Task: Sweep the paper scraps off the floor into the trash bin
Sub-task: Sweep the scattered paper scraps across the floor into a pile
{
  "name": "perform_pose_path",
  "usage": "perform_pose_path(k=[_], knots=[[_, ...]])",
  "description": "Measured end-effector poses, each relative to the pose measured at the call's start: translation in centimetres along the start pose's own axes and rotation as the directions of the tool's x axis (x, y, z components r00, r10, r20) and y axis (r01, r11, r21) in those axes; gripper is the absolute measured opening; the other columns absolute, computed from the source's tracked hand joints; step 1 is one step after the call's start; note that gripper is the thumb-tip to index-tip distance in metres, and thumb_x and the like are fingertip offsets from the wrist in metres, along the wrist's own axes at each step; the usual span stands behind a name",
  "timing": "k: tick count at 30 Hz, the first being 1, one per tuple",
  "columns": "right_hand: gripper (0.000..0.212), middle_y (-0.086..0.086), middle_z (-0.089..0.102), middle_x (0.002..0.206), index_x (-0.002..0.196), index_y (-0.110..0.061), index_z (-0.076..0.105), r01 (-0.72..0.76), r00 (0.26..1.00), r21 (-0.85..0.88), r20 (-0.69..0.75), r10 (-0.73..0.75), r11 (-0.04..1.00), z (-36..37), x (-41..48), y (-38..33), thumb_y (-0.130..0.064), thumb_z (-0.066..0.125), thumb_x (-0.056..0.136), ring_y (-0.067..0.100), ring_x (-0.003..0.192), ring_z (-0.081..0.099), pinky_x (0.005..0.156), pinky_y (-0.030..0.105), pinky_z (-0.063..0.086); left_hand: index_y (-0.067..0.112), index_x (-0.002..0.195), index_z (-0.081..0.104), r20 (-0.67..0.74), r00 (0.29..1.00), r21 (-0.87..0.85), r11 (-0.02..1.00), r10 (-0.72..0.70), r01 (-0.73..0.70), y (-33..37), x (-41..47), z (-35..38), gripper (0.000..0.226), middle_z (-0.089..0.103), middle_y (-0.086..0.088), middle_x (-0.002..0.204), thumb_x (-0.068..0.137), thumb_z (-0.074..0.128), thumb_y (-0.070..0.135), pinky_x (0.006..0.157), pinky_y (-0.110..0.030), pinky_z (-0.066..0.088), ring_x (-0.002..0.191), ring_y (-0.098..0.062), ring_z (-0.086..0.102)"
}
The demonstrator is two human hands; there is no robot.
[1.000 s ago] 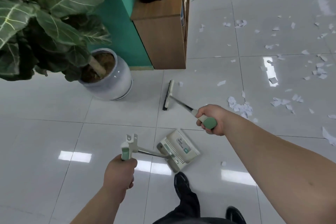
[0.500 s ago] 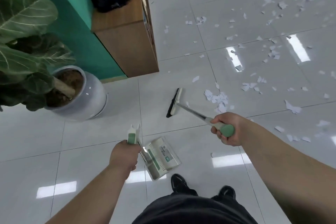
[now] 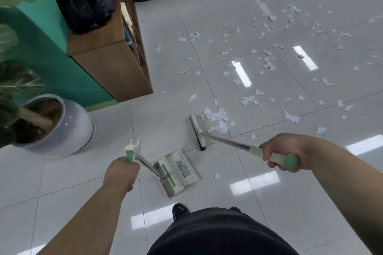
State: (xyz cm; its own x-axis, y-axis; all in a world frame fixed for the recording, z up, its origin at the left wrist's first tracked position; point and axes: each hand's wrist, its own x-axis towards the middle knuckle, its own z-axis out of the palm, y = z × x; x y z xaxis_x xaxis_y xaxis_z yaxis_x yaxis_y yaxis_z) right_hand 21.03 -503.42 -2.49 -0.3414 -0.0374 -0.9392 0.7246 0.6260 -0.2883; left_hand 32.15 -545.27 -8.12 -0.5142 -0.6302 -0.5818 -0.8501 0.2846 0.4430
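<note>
Glossy grey floor tiles (image 3: 68, 174) run ahead, strewn with white paper scraps (image 3: 267, 64) from twelve to three o'clock. The nearest heap (image 3: 216, 117) lies just beside the broom head (image 3: 198, 132), at one o'clock. No trash bin shows.

The right hand (image 3: 284, 151) wraps its fingers round the broom's green grip. The left hand (image 3: 121, 174) curls round the handle of the dustpan (image 3: 178, 172), which sits at seven o'clock of the broom head, apart from it.

A hard stroke would likely scatter light scraps past the pan, and slick tile may let it slide. The wooden cabinet (image 3: 116, 68) at eleven and the plant pot (image 3: 68, 128) at nine hem the left side. The right side lies open.
</note>
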Motion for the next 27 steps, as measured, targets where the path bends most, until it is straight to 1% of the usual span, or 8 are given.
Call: perform_pose_path(k=[3, 7, 13, 17, 20, 22, 25, 27], knots=[[0.044, 0.014, 0.062, 0.071, 0.123, -0.009, 0.066, -0.001, 0.999, -0.125, 0.044, 0.007, 0.992, -3.7, -1.4, 2.0, -0.008, 0.062, 0.079, 0.021, 0.045, 0.046, 0.048, 0.02, 0.029, 0.005, 0.086, 0.06, -0.001, 1.0, 0.042, 0.999, 0.02, -0.02, 1.1, -1.7, 2.0, 0.01, 0.047, -0.011, 0.064, 0.083, 0.051, 0.003, 0.053, -0.028, 0.04, 0.051, -0.025, 0.041], [0.048, 0.014, 0.065, 0.073, 0.127, -0.011, 0.064, -0.049, 0.993, -0.254, 0.092, 0.075, 0.966, -6.5, -1.1, 4.1, -0.01, 0.064, 0.079, 0.021, 0.044, 0.047, 0.049, 0.02, 0.031, 0.003, 0.085, 0.061, 0.003, 1.0, 0.059, 0.998, 0.027, -0.027, 1.4, -3.6, 4.6, 0.008, 0.047, -0.012, 0.064, 0.082, 0.053, 0.004, 0.053, -0.029, 0.041, 0.053, -0.027, 0.042], [0.046, 0.011, 0.07, 0.073, 0.124, -0.005, 0.066, -0.099, 0.986, -0.517, 0.064, 0.155, 0.85, -8.9, -0.2, 7.0, -0.015, 0.066, 0.079, 0.024, 0.044, 0.056, 0.052, 0.019, 0.039, 0.004, 0.08, 0.057, 0.004, 1.0, 0.033, 0.999, 0.004, -0.004, 1.4, -6.1, 6.7, 0.004, 0.041, -0.008, 0.062, 0.082, 0.054, 0.002, 0.052, -0.028, 0.035, 0.054, -0.025, 0.034], [0.039, 0.015, 0.068, 0.071, 0.115, 0.0, 0.066, -0.056, 0.998, -0.577, 0.002, 0.069, 0.815, -10.5, 0.2, 8.0, -0.011, 0.072, 0.077, 0.028, 0.049, 0.058, 0.058, 0.027, 0.046, 0.005, 0.078, 0.055, 0.016, 1.0, 0.032, 0.999, 0.021, -0.021, 2.0, -7.9, 8.3, 0.005, 0.039, -0.007, 0.062, 0.081, 0.053, 0.001, 0.05, -0.025, 0.033, 0.053, -0.024, 0.032], [0.011, 0.014, 0.071, 0.079, 0.088, -0.009, 0.065, -0.007, 0.998, -0.645, -0.05, -0.034, 0.764, -9.4, -0.1, 8.4, -0.012, 0.072, 0.08, 0.026, 0.058, 0.061, 0.06, 0.03, 0.05, 0.006, 0.078, 0.053, 0.026, 0.999, 0.044, 0.998, 0.037, -0.038, 2.5, -8.9, 9.5, 0.006, 0.039, -0.007, 0.062, 0.08, 0.051, 0.001, 0.049, -0.024, 0.033, 0.052, -0.024, 0.031], [0.02, 0.009, 0.071, 0.083, 0.076, -0.019, 0.052, 0.028, 0.99, -0.726, -0.074, -0.119, 0.687, -8.3, -0.4, 8.8, -0.015, 0.069, 0.086, 0.02, 0.062, 0.06, 0.061, 0.027, 0.047, 0.006, 0.079, 0.053, 0.03, 0.999, 0.061, 0.997, 0.045, -0.047, 2.9, -9.4, 10.0, 0.005, 0.039, -0.007, 0.063, 0.079, 0.051, 0.001, 0.047, -0.023, 0.033, 0.052, -0.024, 0.032], [0.02, 0.008, 0.07, 0.092, 0.08, -0.021, 0.048, 0.052, 0.977, -0.731, -0.103, -0.186, 0.68, -7.4, -0.1, 10.3, -0.015, 0.066, 0.087, 0.023, 0.074, 0.062, 0.066, 0.029, 0.045, 0.006, 0.082, 0.054, 0.038, 0.998, 0.068, 0.996, 0.056, -0.059, 3.8, -10.0, 10.4, 0.007, 0.038, -0.007, 0.064, 0.078, 0.051, 0.002, 0.047, -0.023, 0.032, 0.052, -0.023, 0.031], [0.009, 0.006, 0.072, 0.09, 0.086, -0.015, 0.058, 0.052, 0.969, -0.643, -0.152, -0.195, 0.764, -7.9, 0.1, 12.0, -0.015, 0.066, 0.083, 0.023, 0.073, 0.063, 0.065, 0.029, 0.046, 0.006, 0.081, 0.053, 0.048, 0.996, 0.082, 0.994, 0.072, -0.075, 4.7, -10.3, 10.9, 0.007, 0.038, -0.007, 0.065, 0.078, 0.05, 0.001, 0.048, -0.024, 0.032, 0.053, -0.023, 0.031]])
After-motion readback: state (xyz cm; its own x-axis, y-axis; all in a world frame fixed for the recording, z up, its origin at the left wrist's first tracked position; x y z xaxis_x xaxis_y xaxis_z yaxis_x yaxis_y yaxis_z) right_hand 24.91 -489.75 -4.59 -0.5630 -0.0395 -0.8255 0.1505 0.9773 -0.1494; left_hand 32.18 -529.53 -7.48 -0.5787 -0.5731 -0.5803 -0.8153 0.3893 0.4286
